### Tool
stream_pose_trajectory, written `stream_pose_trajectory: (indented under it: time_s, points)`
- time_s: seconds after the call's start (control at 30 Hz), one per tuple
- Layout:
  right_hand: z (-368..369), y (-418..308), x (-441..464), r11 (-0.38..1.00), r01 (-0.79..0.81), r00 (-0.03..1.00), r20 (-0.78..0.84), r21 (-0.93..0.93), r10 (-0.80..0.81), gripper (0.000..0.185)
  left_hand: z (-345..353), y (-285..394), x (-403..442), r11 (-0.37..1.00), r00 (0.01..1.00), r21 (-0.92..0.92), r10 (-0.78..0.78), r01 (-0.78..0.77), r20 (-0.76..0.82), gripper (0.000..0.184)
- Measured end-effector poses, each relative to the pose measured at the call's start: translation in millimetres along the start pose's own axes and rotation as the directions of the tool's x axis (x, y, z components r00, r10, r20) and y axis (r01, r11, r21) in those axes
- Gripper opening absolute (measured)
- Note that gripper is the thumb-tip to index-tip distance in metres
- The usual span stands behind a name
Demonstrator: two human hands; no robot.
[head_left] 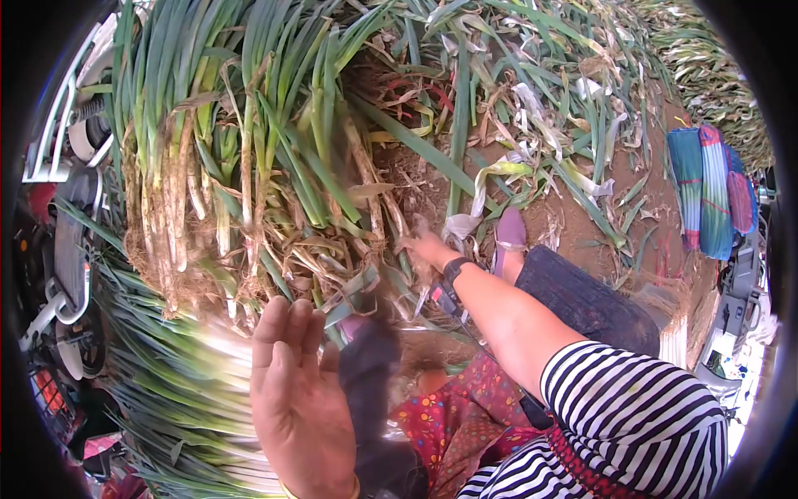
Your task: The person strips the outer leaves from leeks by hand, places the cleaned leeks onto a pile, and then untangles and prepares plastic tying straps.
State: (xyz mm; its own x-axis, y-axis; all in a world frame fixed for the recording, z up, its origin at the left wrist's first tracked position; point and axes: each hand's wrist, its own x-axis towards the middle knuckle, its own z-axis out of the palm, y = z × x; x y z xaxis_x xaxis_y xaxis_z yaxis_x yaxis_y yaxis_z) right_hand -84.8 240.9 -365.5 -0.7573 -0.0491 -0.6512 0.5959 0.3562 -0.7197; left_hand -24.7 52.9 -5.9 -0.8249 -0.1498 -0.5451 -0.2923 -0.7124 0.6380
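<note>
The pile of leeks is the landmark here, its roots toward the person and its leaf tips cut off by the top of the view. The right hand is at the pile's lower right edge, next to a dry stalk; its fingers are partly curled, but blurred roots cover them, so I cannot tell whether they grip anything. The left hand is just below the pile, palm showing, fingers extended and nothing held. Its wrist runs out at the bottom, and it hides part of the pale-stemmed leeks laid below the pile. The widest open room is the soil right of the pile, bounded above by leaf scraps and far right by a bundle. Between the pile and that soil, a shoe and a dark trouser leg narrow the room beyond the right hand. Left of the pile, a scooter is cropped by the dark round border; what lies below it is hard to make out.
</note>
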Motion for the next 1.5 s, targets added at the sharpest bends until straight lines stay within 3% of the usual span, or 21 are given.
stream_pose_trajectory:
  time_s: [0.1,0.13,0.23,0.27,0.37,0.5,0.53,0.63,0.7,0.8,1.03,1.07,1.17,1.23,1.27,1.3,1.37,1.43,1.47,1.5]
  points:
    - [-1,-28,5,0.965,-0.244,0.895,0.405,0.099,0.185,0.065,0,2,1,1.000,0.999,0.013,-0.001,0.001,-0.034,0.040]
    - [-1,-42,-4,0.973,-0.218,0.935,0.302,0.082,0.184,0.052,-1,3,0,1.000,0.999,0.025,0.003,-0.001,-0.051,0.039]
    - [-14,-79,-36,0.937,-0.149,0.967,0.244,0.316,0.071,0.037,0,4,-4,1.000,1.000,0.021,0.008,-0.008,-0.018,0.036]
    - [-19,-85,-42,0.914,-0.186,0.952,0.296,0.362,0.076,0.032,1,4,-7,1.000,1.000,0.013,0.010,-0.010,0.011,0.035]
    - [-37,-121,-65,0.966,-0.026,0.972,0.231,0.255,-0.034,0.030,3,1,-16,0.998,0.998,0.057,0.027,-0.030,0.050,0.033]
    - [-63,-190,-128,0.978,-0.112,0.968,0.244,0.175,0.067,0.030,4,-6,-24,0.997,0.998,0.073,0.030,-0.033,0.050,0.033]
    - [-63,-188,-141,0.975,-0.069,0.974,0.224,0.209,0.021,0.029,1,-9,-25,0.993,0.995,0.097,0.051,-0.059,0.082,0.032]
    - [-87,-192,-228,0.953,-0.139,0.974,0.208,0.270,0.083,0.027,-2,-15,-23,0.988,0.993,0.130,0.073,-0.085,0.096,0.032]
    - [-115,-195,-297,0.914,-0.187,0.937,0.346,0.360,0.055,0.024,-1,-25,-21,0.989,0.993,0.124,0.072,-0.084,0.093,0.026]
    - [-158,-183,-391,0.854,-0.205,0.941,0.337,0.478,0.038,0.017,4,-55,-16,0.988,0.995,0.143,0.054,-0.065,0.082,0.021]
    - [-206,-164,-556,0.785,-0.147,0.972,0.237,0.602,0.000,0.031,46,-130,-32,0.932,0.950,0.360,-0.141,0.033,0.278,0.020]
    - [-211,-156,-568,0.720,-0.177,0.970,0.242,0.671,0.013,0.035,57,-141,-38,0.937,0.944,0.349,-0.142,0.031,0.298,0.021]
    - [-212,-124,-591,0.778,-0.076,0.948,0.287,0.624,-0.138,0.040,86,-161,-30,0.907,0.898,0.397,-0.284,0.139,0.335,0.028]
    - [-214,-105,-586,0.844,-0.034,0.941,0.303,0.535,-0.154,0.041,127,-144,-62,0.941,0.880,0.245,-0.312,0.234,0.357,0.031]
    - [-218,-96,-578,0.890,0.030,0.940,0.290,0.455,-0.180,0.040,122,-159,-32,0.975,0.826,0.170,-0.212,0.142,0.523,0.047]
    - [-221,-90,-572,0.925,0.095,0.938,0.279,0.369,-0.207,0.039,125,-153,-32,0.982,0.776,0.030,-0.167,0.187,0.608,0.038]
    - [-221,-85,-556,0.951,0.280,0.929,0.213,0.132,-0.304,0.041,145,-137,-51,0.995,0.813,-0.018,-0.066,0.094,0.579,0.055]
    - [-215,-69,-528,0.889,0.450,0.889,0.142,-0.091,-0.435,0.045,142,-109,-80,0.958,0.707,-0.153,-0.066,0.243,0.704,0.062]
    - [-212,-72,-517,0.886,0.436,0.897,0.164,-0.160,-0.411,0.050,143,-101,-88,0.965,0.839,-0.182,-0.064,0.190,0.541,0.071]
    - [-207,-76,-505,0.879,0.421,0.904,0.187,-0.226,-0.385,0.056,136,-94,-98,0.982,0.809,-0.148,-0.006,0.115,0.588,0.065]
